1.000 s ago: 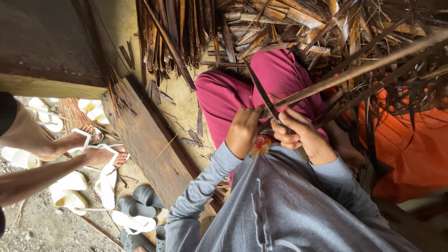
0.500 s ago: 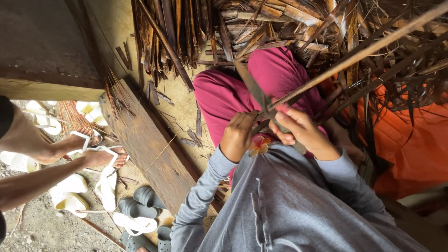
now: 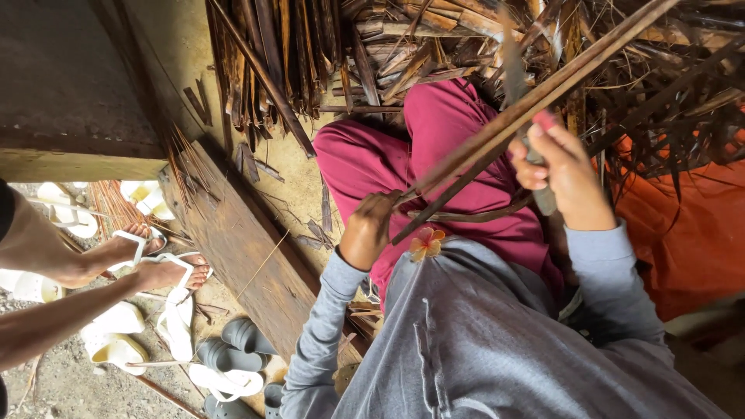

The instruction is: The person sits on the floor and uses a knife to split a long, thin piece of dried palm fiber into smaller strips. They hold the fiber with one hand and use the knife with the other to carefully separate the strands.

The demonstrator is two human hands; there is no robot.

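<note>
Amid dry fronds, left hand (image 3: 371, 233) grips long brown stalk (image 3: 535, 101); right hand (image 3: 560, 167) grips knife (image 3: 514, 74).

Dried leaf strips (image 3: 310, 54): a brown heap at the far side, spreading to the right.
Wooden plank (image 3: 240, 240): dark and weathered, running diagonally from far left toward the near centre.
Orange sheet (image 3: 683, 233): spread at the right, under dry fronds.
Another person's feet (image 3: 155, 260): at the left, in white strapped sandals, beside the plank.
White sandals (image 3: 116, 341): several scattered on the ground at the near left.
Grey sandals (image 3: 240, 337): near the plank's near end.
Wooden beam (image 3: 70, 163): pale, at the far left.
</note>
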